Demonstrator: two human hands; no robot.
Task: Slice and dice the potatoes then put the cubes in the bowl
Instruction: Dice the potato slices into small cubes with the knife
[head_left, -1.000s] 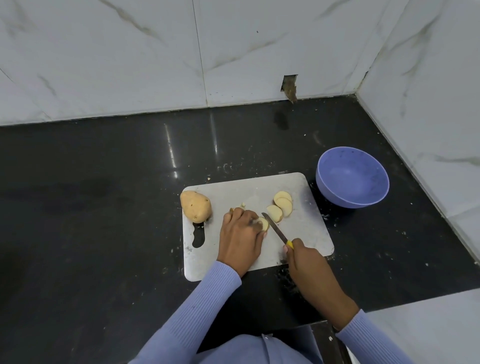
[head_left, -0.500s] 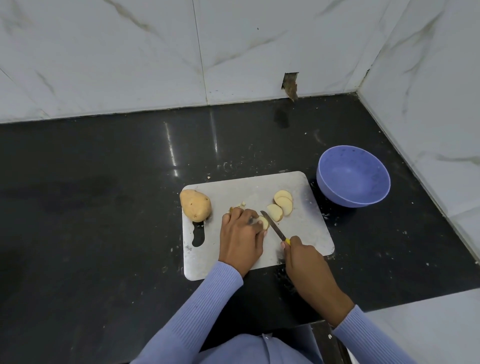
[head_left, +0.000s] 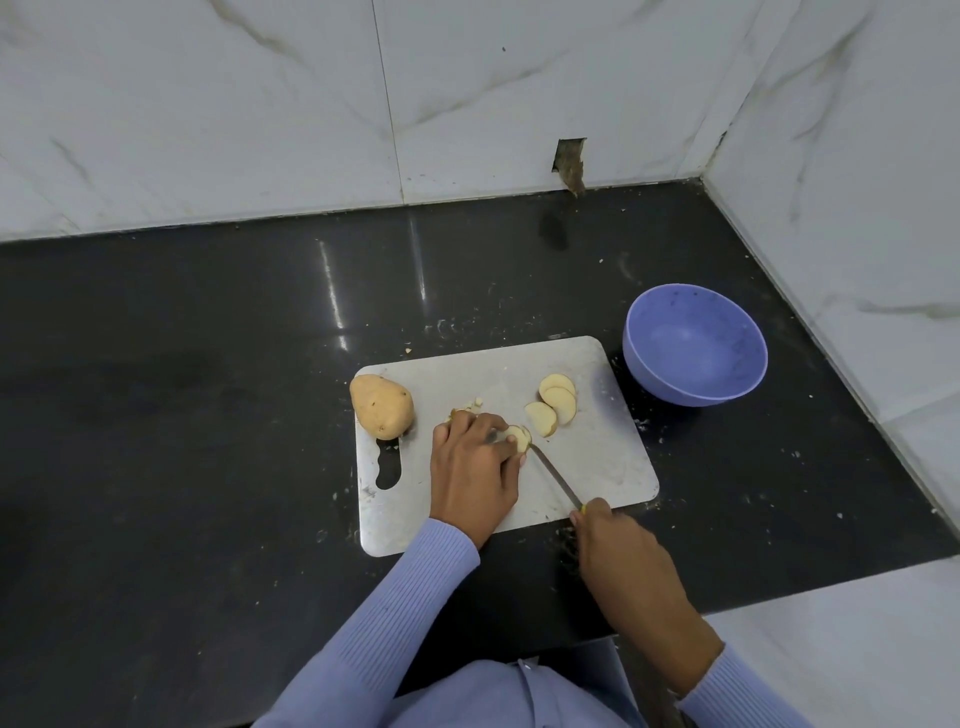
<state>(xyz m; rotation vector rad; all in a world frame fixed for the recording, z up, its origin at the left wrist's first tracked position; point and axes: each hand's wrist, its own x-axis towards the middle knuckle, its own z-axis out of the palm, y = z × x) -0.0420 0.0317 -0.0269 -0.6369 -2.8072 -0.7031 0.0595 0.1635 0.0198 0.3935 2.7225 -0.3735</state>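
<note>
Left grip: my left hand clamps the potato piece down on the steel cutting board.
Right grip: my right hand is wrapped round the yellow handle of the knife, blade tip meeting the piece.
Done: three slices lie on the board to the right; a few small bits sit beyond my left knuckles.
Left: one whole potato rests untouched at the board's left end; no cubes are cut that I can see.
Bowl: the purple bowl on the table just right of the board holds nothing.
Judgement: early, slicing stage only.

bare counter left, bowl right, walls behind
</note>
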